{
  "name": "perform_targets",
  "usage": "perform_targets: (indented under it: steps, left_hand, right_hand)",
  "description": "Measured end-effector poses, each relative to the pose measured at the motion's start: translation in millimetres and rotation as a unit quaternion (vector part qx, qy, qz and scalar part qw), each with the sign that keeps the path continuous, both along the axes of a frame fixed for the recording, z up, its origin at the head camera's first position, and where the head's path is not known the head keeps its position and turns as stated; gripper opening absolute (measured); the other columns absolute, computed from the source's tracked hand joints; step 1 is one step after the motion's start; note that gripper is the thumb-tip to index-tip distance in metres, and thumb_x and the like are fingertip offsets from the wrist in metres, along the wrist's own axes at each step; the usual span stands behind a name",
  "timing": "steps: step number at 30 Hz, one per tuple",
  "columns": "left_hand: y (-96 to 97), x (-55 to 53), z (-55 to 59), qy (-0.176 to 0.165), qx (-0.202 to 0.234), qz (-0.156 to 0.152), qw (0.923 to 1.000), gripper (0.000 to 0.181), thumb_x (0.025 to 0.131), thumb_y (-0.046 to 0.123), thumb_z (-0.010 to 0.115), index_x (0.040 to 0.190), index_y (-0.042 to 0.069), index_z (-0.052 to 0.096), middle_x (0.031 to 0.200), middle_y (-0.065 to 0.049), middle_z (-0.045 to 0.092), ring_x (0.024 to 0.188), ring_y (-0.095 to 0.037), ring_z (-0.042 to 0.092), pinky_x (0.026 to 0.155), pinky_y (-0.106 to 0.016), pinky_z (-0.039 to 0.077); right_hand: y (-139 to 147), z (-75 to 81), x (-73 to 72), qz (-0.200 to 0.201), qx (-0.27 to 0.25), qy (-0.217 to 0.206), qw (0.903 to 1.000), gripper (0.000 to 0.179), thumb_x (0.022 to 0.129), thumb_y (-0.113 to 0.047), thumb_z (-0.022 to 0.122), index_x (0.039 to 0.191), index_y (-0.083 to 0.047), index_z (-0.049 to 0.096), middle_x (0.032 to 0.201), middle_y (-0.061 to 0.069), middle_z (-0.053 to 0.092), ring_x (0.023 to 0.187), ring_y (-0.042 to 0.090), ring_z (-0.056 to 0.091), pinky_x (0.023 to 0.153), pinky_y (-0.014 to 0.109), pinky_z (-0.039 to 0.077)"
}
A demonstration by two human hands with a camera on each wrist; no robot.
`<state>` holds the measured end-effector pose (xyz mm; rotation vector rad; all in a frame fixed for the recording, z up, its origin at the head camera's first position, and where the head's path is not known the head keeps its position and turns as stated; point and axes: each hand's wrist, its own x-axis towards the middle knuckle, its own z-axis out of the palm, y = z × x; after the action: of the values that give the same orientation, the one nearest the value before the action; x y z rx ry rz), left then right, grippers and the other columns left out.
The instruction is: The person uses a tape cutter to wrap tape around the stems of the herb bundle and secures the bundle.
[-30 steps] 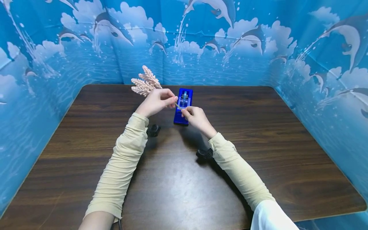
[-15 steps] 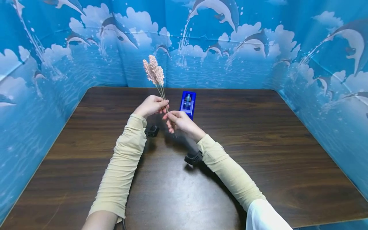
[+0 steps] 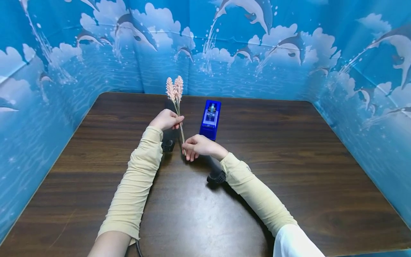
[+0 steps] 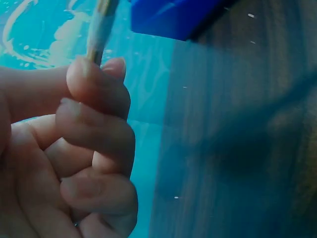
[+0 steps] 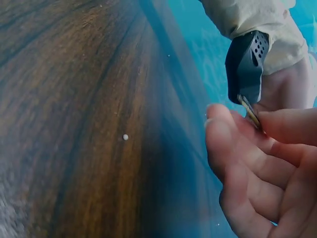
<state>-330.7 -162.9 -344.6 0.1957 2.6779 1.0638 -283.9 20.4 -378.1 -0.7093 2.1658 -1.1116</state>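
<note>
A small bunch of pale pink dried-looking flowers (image 3: 174, 89) stands nearly upright, heads at the top, on thin stems. My left hand (image 3: 166, 120) pinches the stems below the heads. In the left wrist view, a pale, shiny section of the stems (image 4: 101, 32) rises above the left thumb and fingertip. Lower down, my right hand (image 3: 200, 147) holds the stems near their bottom ends; in the right wrist view the stem ends (image 5: 249, 111) show between thumb and fingers. A blue tape dispenser (image 3: 209, 128) sits on the table just beyond the right hand.
The dark wood table (image 3: 289, 160) has a blue dolphin-print curtain (image 3: 244, 78) along its back and sides. A black wrist camera (image 3: 216, 177) is worn at the right cuff, another (image 3: 168, 145) at the left. A tiny white speck (image 5: 125, 137) shows in the right wrist view.
Both hands have left the tape dispenser, the right one coming left and nearer to me. The flower bunch has swung from slanting left to nearly upright, and the hands are farther apart along the stems.
</note>
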Motion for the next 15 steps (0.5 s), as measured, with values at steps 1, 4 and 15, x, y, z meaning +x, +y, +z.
perform_targets:
  steps: [1, 4, 15]
  left_hand:
    - [1.4, -0.2, -1.9, -0.002, -0.008, 0.003, 1.0, 0.044, 0.1, 0.033, 0.05, 0.068, 0.006, 0.063, 0.049, 0.01, 0.049, 0.056, -0.013, 0.05, 0.067, -0.024, 0.038]
    - [7.1, -0.8, -7.2, -0.007, -0.033, 0.012, 0.9993, 0.048, 0.098, 0.036, 0.053, 0.058, 0.011, 0.06, 0.048, 0.008, 0.05, 0.056, -0.014, 0.051, 0.062, -0.025, 0.036]
    - [14.2, 2.3, -24.2, -0.019, -0.112, 0.024, 0.9932, 0.045, 0.095, 0.034, 0.059, 0.054, 0.014, 0.063, 0.044, 0.011, 0.052, 0.051, -0.007, 0.055, 0.08, -0.033, 0.048]
  right_hand:
    - [0.4, -1.2, 0.3, 0.005, 0.002, 0.006, 1.0, 0.033, 0.104, -0.018, 0.043, 0.087, 0.001, 0.064, 0.061, -0.002, 0.064, 0.055, 0.009, 0.062, 0.055, 0.025, 0.05]
    - [2.3, -3.6, 1.7, 0.014, 0.01, 0.022, 0.9996, 0.032, 0.103, -0.019, 0.044, 0.084, -0.001, 0.064, 0.06, -0.003, 0.062, 0.054, 0.008, 0.06, 0.053, 0.023, 0.045]
    - [1.0, -8.5, 6.3, 0.048, 0.026, 0.032, 0.998, 0.025, 0.1, -0.018, 0.05, 0.092, 0.0, 0.066, 0.064, -0.002, 0.062, 0.057, 0.007, 0.058, 0.054, 0.021, 0.042]
